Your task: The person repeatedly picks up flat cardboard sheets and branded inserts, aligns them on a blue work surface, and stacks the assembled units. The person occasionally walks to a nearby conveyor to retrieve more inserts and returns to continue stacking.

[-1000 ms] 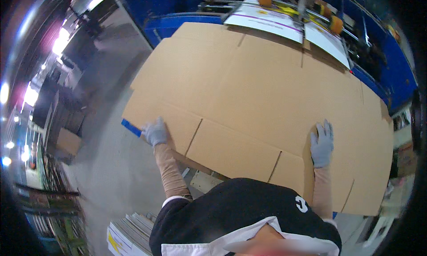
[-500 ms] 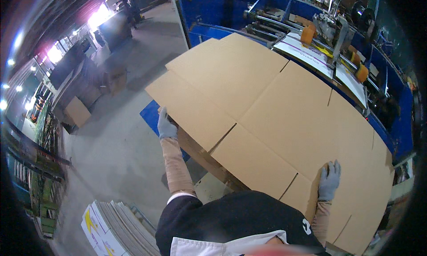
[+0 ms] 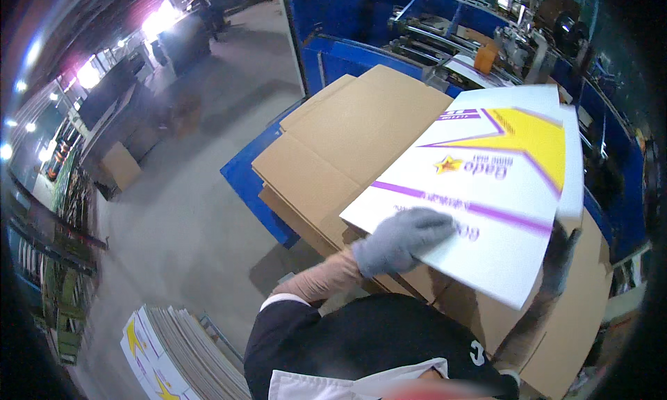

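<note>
A folded-over cardboard sheet (image 3: 445,185), white with purple bands and yellow shapes on its upturned face, slants above plain brown sheets. My left hand (image 3: 403,242), in a grey glove, lies across its near-left part with the fingers stretched out on the white face. At the sheet's right edge is my right hand (image 3: 561,255), gloved and in shadow; its fingers are partly hidden and blurred, so its grip is unclear. Brown cardboard (image 3: 347,139) lies beneath, creased and slotted, reaching out to the left and right of the white sheet.
A blue machine with rollers (image 3: 424,42) and an orange wheel (image 3: 486,55) stands along the far side. A blue plate (image 3: 253,171) juts out under the cardboard's left. A stack of printed cardboard (image 3: 184,344) is at the lower left. More cardboard (image 3: 119,169) stands on the floor further left.
A white printed sheet is now turned up over the brown cardboard. My left hand has moved right from the left edge onto it; my right hand has moved up and right, beside its edge.
</note>
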